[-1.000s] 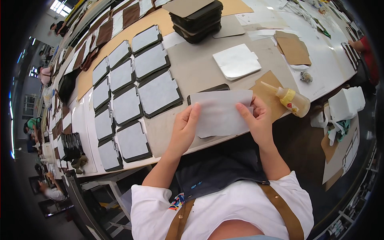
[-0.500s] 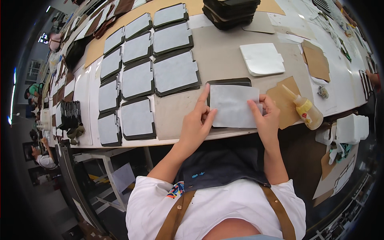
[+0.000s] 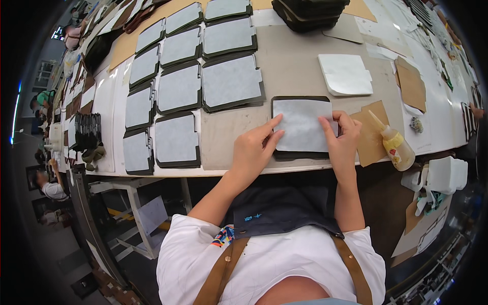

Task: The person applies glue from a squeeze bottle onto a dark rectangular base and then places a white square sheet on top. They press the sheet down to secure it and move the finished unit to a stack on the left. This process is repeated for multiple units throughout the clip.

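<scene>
A pale grey sheet lies over a dark, black-edged panel near the table's front edge. Black borders show above and below it. At the sheet's left edge, my left hand rests its index fingertip and thumb tip, spread apart, with the other fingers curled beneath. My right hand pinches the sheet's right edge, its thumb on top and the fingers behind the edge. Beyond my right hand lies a stack of white notched sheets.
Several stacks of grey-topped dark panels stand in rows at the left. A glue bottle with a pointed nozzle lies on brown card at the right. A tall dark stack stands at the back. Other people are farther left.
The sheet has shifted up and now sits more squarely over the dark panel. My left index finger has come down from the panel's upper corner to the sheet's left edge. The view has shifted slightly.
</scene>
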